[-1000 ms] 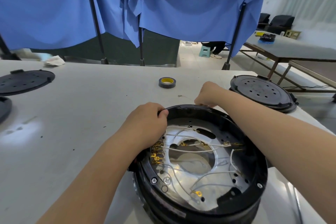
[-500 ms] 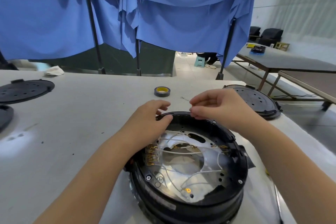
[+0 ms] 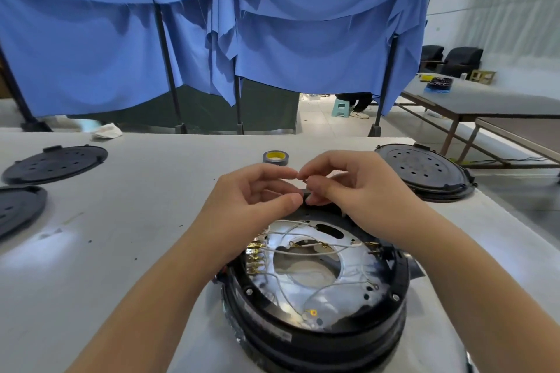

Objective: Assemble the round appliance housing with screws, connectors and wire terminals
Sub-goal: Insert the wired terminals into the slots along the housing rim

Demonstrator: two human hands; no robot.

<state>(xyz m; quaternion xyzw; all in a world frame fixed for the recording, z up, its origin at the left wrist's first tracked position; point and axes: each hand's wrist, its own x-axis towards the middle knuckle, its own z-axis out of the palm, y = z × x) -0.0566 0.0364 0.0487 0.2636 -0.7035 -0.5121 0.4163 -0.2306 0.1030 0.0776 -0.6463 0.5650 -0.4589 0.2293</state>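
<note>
The round black housing [image 3: 315, 291] sits open side up on the bench, well nearer than the tape roll [image 3: 275, 157] — a shiny metal plate [image 3: 348, 260] with a big central hole lies inside. White wires [image 3: 303, 251] cross the plate, and brass terminals [image 3: 256, 257] cluster at its left — screws dot the black rim.

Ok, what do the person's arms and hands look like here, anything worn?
Both forearms are bare as far as the frame shows, with no sleeves in view. The left hand and right hand wear no gloves, and no rings, watch or markings are visible.
</note>
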